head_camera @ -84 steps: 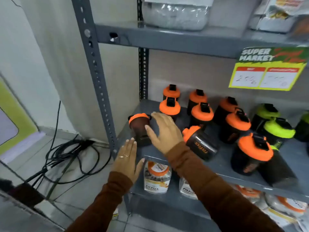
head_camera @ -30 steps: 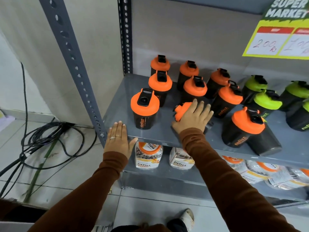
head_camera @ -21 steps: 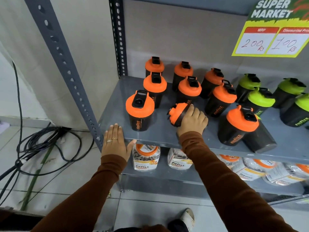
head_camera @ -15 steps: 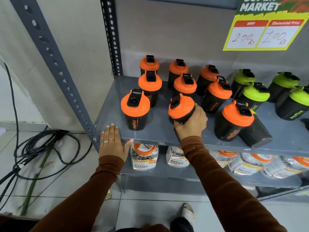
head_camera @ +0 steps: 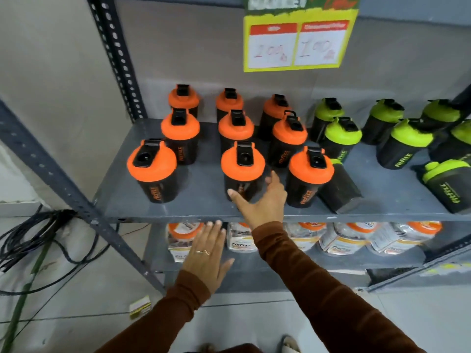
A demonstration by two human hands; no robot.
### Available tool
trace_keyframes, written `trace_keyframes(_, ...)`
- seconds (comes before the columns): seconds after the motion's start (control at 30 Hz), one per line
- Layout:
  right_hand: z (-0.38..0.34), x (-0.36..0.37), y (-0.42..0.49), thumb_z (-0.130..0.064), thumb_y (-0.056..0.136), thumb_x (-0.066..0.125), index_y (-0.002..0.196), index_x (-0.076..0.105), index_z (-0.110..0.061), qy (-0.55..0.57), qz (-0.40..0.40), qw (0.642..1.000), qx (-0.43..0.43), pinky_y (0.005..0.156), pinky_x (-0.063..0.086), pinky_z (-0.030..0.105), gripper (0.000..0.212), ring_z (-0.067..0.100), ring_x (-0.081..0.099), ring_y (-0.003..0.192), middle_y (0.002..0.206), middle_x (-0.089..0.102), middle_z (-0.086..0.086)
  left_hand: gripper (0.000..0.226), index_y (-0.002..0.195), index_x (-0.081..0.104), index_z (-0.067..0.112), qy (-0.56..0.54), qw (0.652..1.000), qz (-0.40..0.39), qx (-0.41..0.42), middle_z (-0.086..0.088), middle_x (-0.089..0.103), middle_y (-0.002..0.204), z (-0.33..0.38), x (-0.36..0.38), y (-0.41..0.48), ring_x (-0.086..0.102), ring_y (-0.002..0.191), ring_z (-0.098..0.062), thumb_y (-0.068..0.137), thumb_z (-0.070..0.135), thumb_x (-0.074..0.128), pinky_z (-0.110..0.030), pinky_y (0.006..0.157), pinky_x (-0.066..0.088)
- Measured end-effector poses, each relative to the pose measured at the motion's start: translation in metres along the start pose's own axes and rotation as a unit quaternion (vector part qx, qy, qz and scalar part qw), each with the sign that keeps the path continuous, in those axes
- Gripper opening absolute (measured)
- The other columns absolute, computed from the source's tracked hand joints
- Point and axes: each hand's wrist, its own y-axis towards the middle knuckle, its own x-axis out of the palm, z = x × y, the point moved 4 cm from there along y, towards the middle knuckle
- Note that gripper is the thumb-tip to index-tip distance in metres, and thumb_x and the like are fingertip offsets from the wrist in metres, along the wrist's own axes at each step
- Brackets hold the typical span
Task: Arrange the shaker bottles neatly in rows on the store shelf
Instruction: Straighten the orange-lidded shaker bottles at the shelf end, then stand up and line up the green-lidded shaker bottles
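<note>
Several black shaker bottles with orange lids stand upright in three columns on the grey shelf (head_camera: 198, 211). The front middle orange-lidded bottle (head_camera: 242, 165) stands just past my right hand (head_camera: 262, 200), whose fingers are spread around its base without gripping it. The front left bottle (head_camera: 152, 167) and front right bottle (head_camera: 310, 170) flank it. A green-lidded bottle (head_camera: 340, 188) lies on its side behind the front right one. More green-lidded bottles (head_camera: 342, 133) stand at the right. My left hand (head_camera: 207, 253) hovers open below the shelf's front edge.
A yellow price sign (head_camera: 298, 39) hangs above the bottles. Packaged jars (head_camera: 240, 242) fill the lower shelf. A perforated grey upright (head_camera: 63, 189) runs diagonally at the left. Black cables (head_camera: 30, 238) lie on the tiled floor.
The bottle that lay on its side has been stood upright in the front row and my right hand has let go of it. My left hand has left the shelf edge and moved right.
</note>
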Motion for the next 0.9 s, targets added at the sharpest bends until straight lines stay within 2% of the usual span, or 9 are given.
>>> trace_keyframes(0.13, 0.016, -0.069, -0.006, -0.035, 0.076, 0.06, 0.102, 0.047, -0.016, -0.059, 0.052, 0.97, -0.229, 0.072, 0.047, 0.035, 0.035, 0.02, 0.052, 0.081, 0.084, 0.056, 0.013, 0.056, 0.131, 0.032, 0.004, -0.014, 0.996, -0.004, 0.088, -0.02, 0.051, 0.131, 0.079, 0.012, 0.034, 0.029, 0.128, -0.03, 0.093, 0.042, 0.019, -0.037, 0.111, 0.011)
trace_keyframes(0.23, 0.039, -0.128, 0.021, -0.029, 0.076, 0.05, 0.083, 0.044, -0.02, -0.075, 0.111, 0.968, -0.213, 0.067, 0.04, 0.04, 0.012, 0.023, 0.049, 0.075, 0.074, 0.056, 0.015, 0.059, 0.13, 0.035, 0.002, -0.017, 0.998, -0.017, 0.051, -0.019, 0.047, 0.135, 0.118, 0.02, 0.059, 0.023, 0.132, -0.029, 0.092, 0.043, 0.016, -0.034, 0.113, 0.005)
trace_keyframes(0.27, 0.045, -0.144, 0.034, -0.03, 0.074, 0.048, 0.084, 0.048, -0.02, -0.096, 0.126, 0.971, -0.179, 0.069, 0.036, 0.039, 0.014, 0.027, 0.05, 0.077, 0.077, 0.057, 0.016, 0.06, 0.129, 0.035, 0.0, -0.015, 0.999, -0.02, 0.024, -0.02, 0.045, 0.136, 0.125, 0.022, 0.066, 0.022, 0.132, -0.029, 0.092, 0.043, 0.015, -0.034, 0.113, 0.003)
trace_keyframes(0.37, 0.056, -0.166, 0.072, -0.038, 0.066, 0.05, 0.102, 0.057, -0.004, -0.182, 0.111, 0.973, -0.087, 0.083, 0.032, 0.038, 0.05, 0.043, 0.052, 0.095, 0.102, 0.058, 0.024, 0.063, 0.129, 0.032, -0.003, 0.003, 0.998, -0.026, -0.054, -0.024, 0.043, 0.136, 0.132, 0.027, 0.08, 0.023, 0.131, -0.032, 0.092, 0.043, 0.01, -0.037, 0.112, 0.003)
trace_keyframes(0.47, 0.06, -0.157, 0.099, -0.04, 0.065, 0.07, 0.131, 0.035, -0.001, -0.232, -0.057, 0.971, 0.027, 0.101, 0.034, 0.046, 0.084, 0.042, 0.039, 0.12, 0.132, 0.043, 0.023, 0.065, 0.129, 0.031, -0.004, 0.02, 0.993, -0.043, -0.107, -0.025, 0.044, 0.135, 0.129, 0.029, 0.089, 0.024, 0.129, -0.034, 0.092, 0.044, 0.006, -0.037, 0.113, 0.0)
trace_keyframes(0.57, 0.067, -0.146, 0.108, -0.036, 0.067, 0.077, 0.141, 0.013, -0.005, -0.289, -0.163, 0.94, 0.075, 0.106, 0.033, 0.049, 0.102, 0.039, 0.031, 0.13, 0.142, 0.033, 0.019, 0.068, 0.127, 0.034, -0.004, 0.036, 0.99, -0.056, -0.128, -0.026, 0.047, 0.132, 0.131, 0.031, 0.094, 0.031, 0.127, -0.035, 0.092, 0.045, 0.003, -0.037, 0.113, -0.002)
trace_keyframes(0.63, 0.071, -0.144, 0.107, -0.036, 0.067, 0.077, 0.141, 0.009, -0.004, -0.303, -0.173, 0.934, 0.073, 0.106, 0.033, 0.049, 0.106, 0.04, 0.031, 0.13, 0.143, 0.032, 0.02, 0.071, 0.124, 0.041, -0.005, 0.048, 0.988, -0.054, -0.139, -0.026, 0.052, 0.128, 0.134, 0.032, 0.095, 0.044, 0.122, -0.039, 0.092, 0.046, 0.004, -0.036, 0.113, -0.002)
trace_keyframes(0.73, 0.08, -0.15, 0.107, -0.039, 0.065, 0.077, 0.136, 0.019, 0.0, -0.279, -0.149, 0.947, 0.057, 0.103, 0.037, 0.047, 0.099, 0.041, 0.037, 0.125, 0.136, 0.041, 0.022, 0.077, 0.117, 0.051, -0.005, 0.058, 0.983, -0.039, -0.168, -0.025, 0.059, 0.12, 0.138, 0.032, 0.097, 0.054, 0.112, -0.041, 0.091, 0.051, 0.006, -0.04, 0.109, 0.012)
trace_keyframes(0.9, 0.101, -0.182, 0.107, -0.04, 0.062, 0.078, 0.132, 0.036, -0.011, -0.12, -0.065, 0.988, 0.072, 0.103, 0.035, 0.042, 0.086, 0.035, 0.039, 0.119, 0.122, 0.052, 0.017, 0.07, 0.114, 0.054, -0.006, 0.061, 0.977, -0.026, -0.202, -0.025, 0.059, 0.118, 0.144, 0.031, 0.099, 0.054, 0.111, -0.042, 0.089, 0.05, 0.019, -0.046, 0.103, 0.023)
